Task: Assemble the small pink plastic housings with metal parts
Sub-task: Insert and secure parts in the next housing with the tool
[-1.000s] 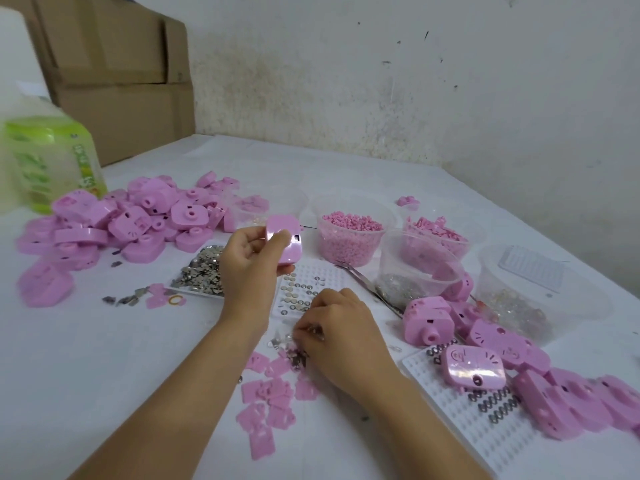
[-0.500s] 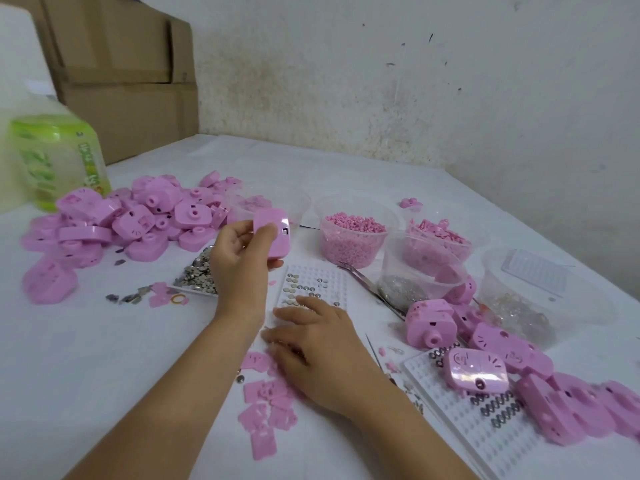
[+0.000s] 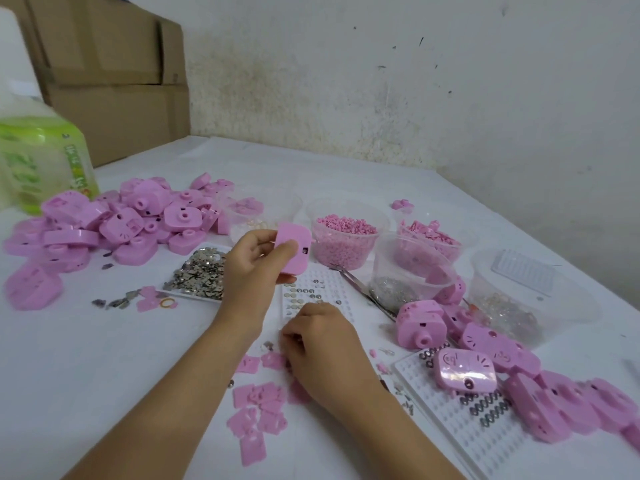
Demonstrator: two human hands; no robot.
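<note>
Nearest the person, flat pink plates (image 3: pixel 256 410) lie scattered on the white surface (image 3: pixel 86 358). The right hand (image 3: pixel 325 355) rests just beyond them, its fingers curled down among loose metal bits (image 3: pixel 267 346) and the plates. The fingertips are hidden, so it cannot be told whether they pinch anything. To its right, a white peg tray (image 3: pixel 450 445) carries springs (image 3: pixel 485 407) and a second housing (image 3: pixel 465 374) lying flat.

Farther on, the left hand (image 3: pixel 254 271) is raised off the surface and grips the pink housing (image 3: pixel 294 251) between thumb and fingers. The housing sits beyond and slightly left of the right hand, not touching it. Below it lies a dimpled white tray (image 3: pixel 311 289) with metal discs, between a tray of silver pieces (image 3: pixel 201 275) and tweezers (image 3: pixel 360 289).

Behind these stand clear tubs, one holding pink pellets (image 3: pixel 343 244). A heap of housings (image 3: pixel 104 223) lies at the left, with a green bottle (image 3: pixel 45 161) and cardboard boxes (image 3: pixel 110 81) beyond.
</note>
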